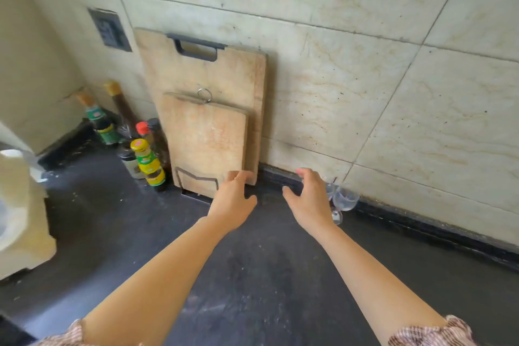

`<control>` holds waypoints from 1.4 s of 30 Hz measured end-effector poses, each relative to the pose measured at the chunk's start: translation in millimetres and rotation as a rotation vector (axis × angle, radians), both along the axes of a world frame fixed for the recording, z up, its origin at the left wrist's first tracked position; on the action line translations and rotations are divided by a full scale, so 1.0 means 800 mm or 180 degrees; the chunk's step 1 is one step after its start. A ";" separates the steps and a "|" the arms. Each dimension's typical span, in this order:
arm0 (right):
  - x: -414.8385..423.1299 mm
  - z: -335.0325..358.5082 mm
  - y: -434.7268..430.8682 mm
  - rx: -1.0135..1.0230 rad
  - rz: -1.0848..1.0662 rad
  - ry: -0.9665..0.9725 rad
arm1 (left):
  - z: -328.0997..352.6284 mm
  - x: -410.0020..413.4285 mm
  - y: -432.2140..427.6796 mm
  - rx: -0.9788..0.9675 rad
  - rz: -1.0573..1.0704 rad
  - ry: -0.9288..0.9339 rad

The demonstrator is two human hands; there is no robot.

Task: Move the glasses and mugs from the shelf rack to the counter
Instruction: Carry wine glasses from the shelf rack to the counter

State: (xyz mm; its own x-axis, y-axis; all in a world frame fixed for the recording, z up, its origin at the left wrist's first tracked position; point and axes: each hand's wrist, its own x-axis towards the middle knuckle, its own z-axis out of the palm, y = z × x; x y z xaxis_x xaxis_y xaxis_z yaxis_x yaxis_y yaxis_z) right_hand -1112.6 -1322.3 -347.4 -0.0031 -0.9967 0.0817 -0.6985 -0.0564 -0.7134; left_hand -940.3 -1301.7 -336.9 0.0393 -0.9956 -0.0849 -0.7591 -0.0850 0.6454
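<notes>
Head view: clear stemmed wine glasses (346, 199) stand on the dark stone counter (252, 275) just beside the right hand (311, 201); it and the left hand (233, 202) hover spread, empty; glasses seem light, fragile, slippery; best pinched at the stem

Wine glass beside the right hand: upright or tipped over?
Upright: the wine glass stands on its foot on the counter, bowl on top.

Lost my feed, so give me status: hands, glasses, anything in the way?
Left hand and right hand open, holding nothing, over the counter. Glasses stand at the wall beside the right hand. Cutting boards lean beyond the left hand.
</notes>
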 end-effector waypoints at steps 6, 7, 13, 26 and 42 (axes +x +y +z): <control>0.174 0.070 0.058 -0.0248 0.1000 0.0111 | 0.069 0.154 0.124 -0.0200 0.0851 -0.0386; 0.207 0.082 0.074 -0.0347 0.1170 0.0183 | 0.080 0.184 0.152 -0.0210 0.1009 -0.0475; 0.406 0.142 0.224 -0.0919 0.2215 0.0669 | 0.141 0.358 0.358 -0.0143 0.1772 -0.1254; 0.771 0.218 0.634 -0.1521 0.3894 0.0979 | 0.228 0.607 0.823 0.0231 0.3543 -0.2180; 1.123 0.312 0.948 -0.2465 0.5130 0.0493 | 0.310 0.876 1.132 0.0424 0.4883 -0.2444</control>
